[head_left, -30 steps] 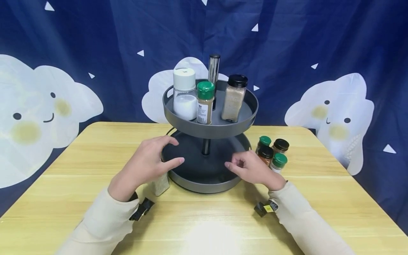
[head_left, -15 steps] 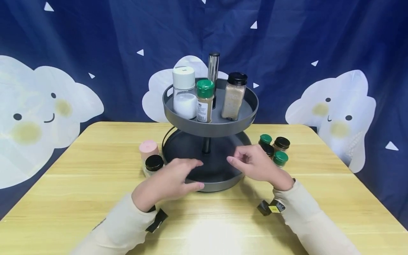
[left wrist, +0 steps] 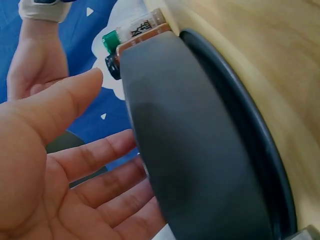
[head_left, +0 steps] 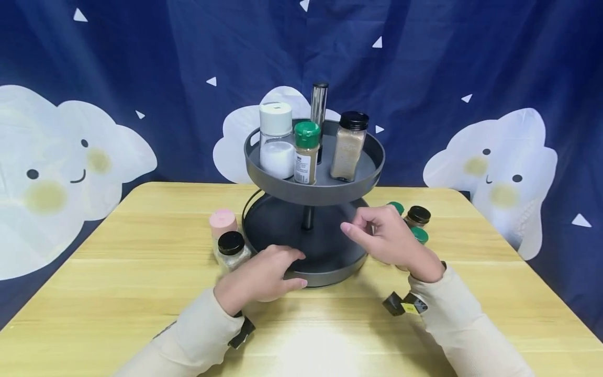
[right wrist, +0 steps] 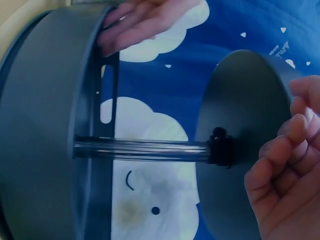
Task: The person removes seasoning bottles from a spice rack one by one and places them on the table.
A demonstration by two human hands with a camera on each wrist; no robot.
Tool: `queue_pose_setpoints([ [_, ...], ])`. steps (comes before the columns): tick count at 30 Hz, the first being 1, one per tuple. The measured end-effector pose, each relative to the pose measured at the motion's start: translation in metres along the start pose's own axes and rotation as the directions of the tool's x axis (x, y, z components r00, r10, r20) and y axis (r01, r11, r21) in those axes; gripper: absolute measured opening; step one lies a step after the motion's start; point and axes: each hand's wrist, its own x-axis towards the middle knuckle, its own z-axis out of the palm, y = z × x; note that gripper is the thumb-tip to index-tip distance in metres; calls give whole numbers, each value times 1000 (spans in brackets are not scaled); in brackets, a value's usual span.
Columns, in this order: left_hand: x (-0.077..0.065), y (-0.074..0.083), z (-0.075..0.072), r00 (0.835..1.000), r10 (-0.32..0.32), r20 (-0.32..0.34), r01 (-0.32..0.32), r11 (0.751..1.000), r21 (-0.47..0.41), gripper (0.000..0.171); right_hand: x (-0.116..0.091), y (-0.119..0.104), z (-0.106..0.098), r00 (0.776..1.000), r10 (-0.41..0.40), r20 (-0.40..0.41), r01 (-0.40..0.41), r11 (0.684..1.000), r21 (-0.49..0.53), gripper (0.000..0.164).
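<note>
A dark grey two-tier turntable rack stands mid-table, its lower tray (head_left: 330,277) bare inside. My left hand (head_left: 264,272) reaches over that tray's front-left rim, thumb and fingers spread, holding nothing. In the left wrist view its fingertips lie against or just behind the rim; contact is unclear. My right hand (head_left: 393,235) hovers at the tray's right side, fingers loosely curled around nothing. On the upper tray (head_left: 315,195) stand a white-capped jar of white powder (head_left: 277,157), a green-capped spice bottle (head_left: 306,157) and a black-capped spice jar (head_left: 348,149).
Left of the rack stand a pink-capped jar (head_left: 223,222) and a black-capped jar (head_left: 232,248). Several spice bottles, one with a black cap (head_left: 418,215), stand at the right, partly hidden by my right hand. A blue cloud-print curtain (head_left: 179,63) hangs behind the table.
My left hand has moved right and down to the tray's front rim, uncovering the two jars at the left. My right hand has shifted slightly right, covering more of the bottles there.
</note>
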Motion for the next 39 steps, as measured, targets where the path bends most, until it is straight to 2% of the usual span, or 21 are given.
queue_pose_setpoints([
  [3, 1, -1, 2, 1000, 1, 11, 0, 1000, -10, 41, 4, -6, -6, 999, -28, -24, 28, 1000, -9, 35],
  [6, 2, -4, 4, 1000, 23, 5, -23, 1000, -13, 37, 12, -13, -14, 993, -82, -87, 82, 997, -4, 35],
  [10, 3, -6, 5, 997, 67, -23, -67, 998, -3, 21, 25, -19, -25, 966, -153, -207, 157, 988, 1, 33],
  [12, 3, -6, 5, 995, 91, -32, -91, 996, 10, 12, 32, -20, -30, 949, -167, -266, 167, 986, -24, 32],
  [14, 3, -6, 6, 993, 108, -38, -107, 994, 25, 12, 39, -20, -34, 935, -161, -315, 152, 987, -52, 31],
  [16, 3, -6, 6, 992, 119, -40, -117, 992, 37, 18, 44, -18, -36, 927, -142, -348, 122, 989, -80, 31],
  [20, 3, -6, 7, 992, 120, -27, -119, 992, 34, 26, 52, -16, -38, 920, -89, -382, 52, 993, -106, 28],
  [27, 3, -6, 8, 992, 124, -24, -123, 992, 32, 25, 64, -11, -42, 895, 21, -446, -80, 990, -113, 18],
  [32, 4, -7, 9, 994, 108, -2, -108, 994, 34, 24, 71, -5, -41, 891, 96, -444, -160, 981, -108, 21],
  [39, 4, -7, 10, 996, 93, 16, -93, 995, 39, 27, 78, -6, -39, 903, 189, -387, -232, 970, -67, 44],
])
